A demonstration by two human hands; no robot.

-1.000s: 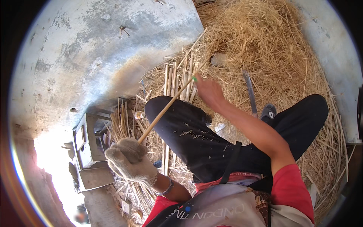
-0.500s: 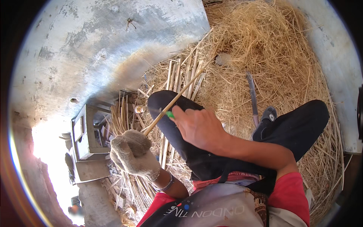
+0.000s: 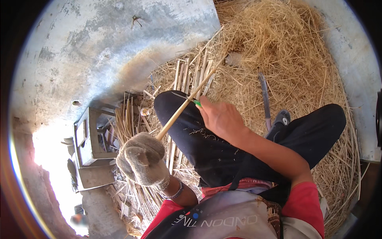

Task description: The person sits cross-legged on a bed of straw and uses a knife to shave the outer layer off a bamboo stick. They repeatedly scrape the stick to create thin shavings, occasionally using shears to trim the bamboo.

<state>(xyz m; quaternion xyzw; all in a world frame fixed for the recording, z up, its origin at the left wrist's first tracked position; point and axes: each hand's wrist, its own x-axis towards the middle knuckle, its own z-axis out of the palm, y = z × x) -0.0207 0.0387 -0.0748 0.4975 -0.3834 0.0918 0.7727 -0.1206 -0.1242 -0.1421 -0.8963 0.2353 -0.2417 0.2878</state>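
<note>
So the stick [image 3: 174, 118] stuck out ahead of the gloved left hand [image 3: 141, 161], fingers clenched round it. The right hand [image 3: 225, 121], fingers grasping a green-handled knife [image 3: 197, 103], had shifted farther from those left fingers, blade crossing mid-stick.

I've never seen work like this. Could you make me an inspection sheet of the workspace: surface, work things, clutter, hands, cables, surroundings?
Surface: straw-strewn ground, heaped higher at the far side.
Job's things: a pale stick slants over the left knee; the thin blade of a green-handled tool crosses it.
Clutter: loose split sticks; a dark long-bladed tool lying on the straw; curled shavings on the black trousers.
Hands: left hand, gloved, grips the stick's near end; right hand, bare, holds the green-handled tool.
Cables: nothing seen.
Surroundings: patchy pale wall; box-like frame; glaring bright area at lower left.
</note>
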